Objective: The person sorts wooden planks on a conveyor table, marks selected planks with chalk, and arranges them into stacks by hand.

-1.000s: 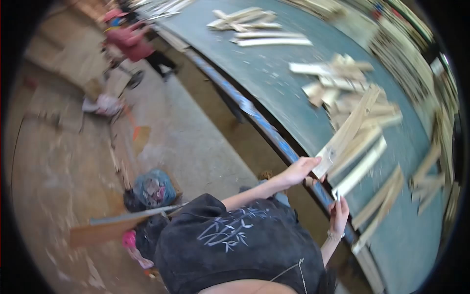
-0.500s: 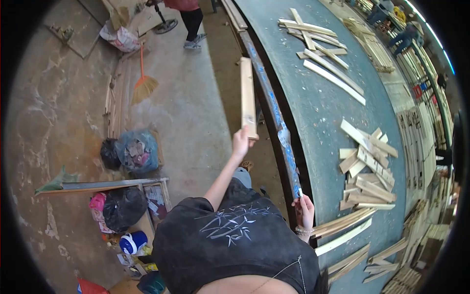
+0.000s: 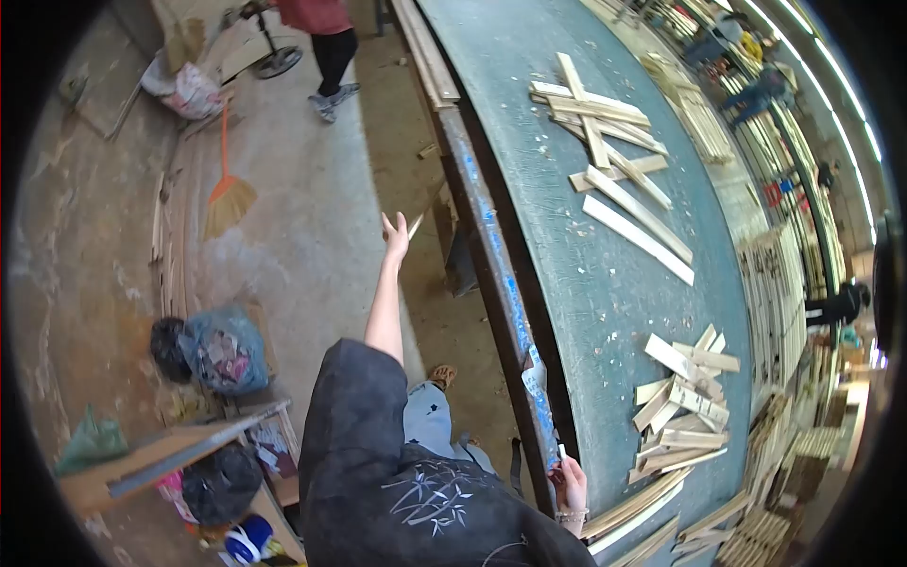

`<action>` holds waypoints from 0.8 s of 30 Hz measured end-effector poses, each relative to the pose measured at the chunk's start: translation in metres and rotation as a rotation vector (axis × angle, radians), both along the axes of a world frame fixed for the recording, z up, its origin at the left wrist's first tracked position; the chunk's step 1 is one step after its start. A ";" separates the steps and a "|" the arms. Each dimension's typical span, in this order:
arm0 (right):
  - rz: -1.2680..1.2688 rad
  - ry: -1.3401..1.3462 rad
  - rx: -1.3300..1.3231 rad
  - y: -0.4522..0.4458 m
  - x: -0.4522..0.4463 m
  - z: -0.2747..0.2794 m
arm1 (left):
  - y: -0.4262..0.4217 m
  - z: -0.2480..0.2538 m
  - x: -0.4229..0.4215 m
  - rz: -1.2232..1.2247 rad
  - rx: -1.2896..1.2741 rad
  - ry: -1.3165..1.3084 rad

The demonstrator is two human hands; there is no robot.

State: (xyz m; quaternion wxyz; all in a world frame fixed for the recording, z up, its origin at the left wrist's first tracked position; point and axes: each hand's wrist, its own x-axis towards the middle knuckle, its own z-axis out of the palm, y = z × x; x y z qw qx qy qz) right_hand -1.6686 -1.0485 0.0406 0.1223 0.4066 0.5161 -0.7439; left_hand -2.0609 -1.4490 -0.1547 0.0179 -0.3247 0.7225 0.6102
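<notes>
My left hand (image 3: 396,239) reaches out over the floor left of the table, its fingers spread apart. Against its right side is a thin pale sliver of wood (image 3: 417,225), seen edge-on; whether the fingers touch it is hard to tell. My right hand (image 3: 570,485), with a bracelet at the wrist, is by the table's near left edge. Its fingers pinch a short white chalk-like stick (image 3: 562,452). Close by runs the blue-stained metal rail (image 3: 510,293). Loose wooden slats (image 3: 685,402) lie piled on the green tabletop (image 3: 586,312).
More slats (image 3: 605,123) lie crossed farther up the table. Left on the floor are a broom (image 3: 230,203), a filled blue plastic bag (image 3: 225,350) and a fan (image 3: 277,61). A person (image 3: 331,47) stands at the far end. Stacked boards (image 3: 779,302) line the right.
My left hand has swung left and forward; the board it held flat is no longer seen face-on. My right hand keeps the white stick at the rail. The view has shifted.
</notes>
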 end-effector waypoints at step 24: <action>-0.425 0.268 0.072 0.047 0.186 0.051 | 0.387 0.482 0.248 -0.985 0.596 1.937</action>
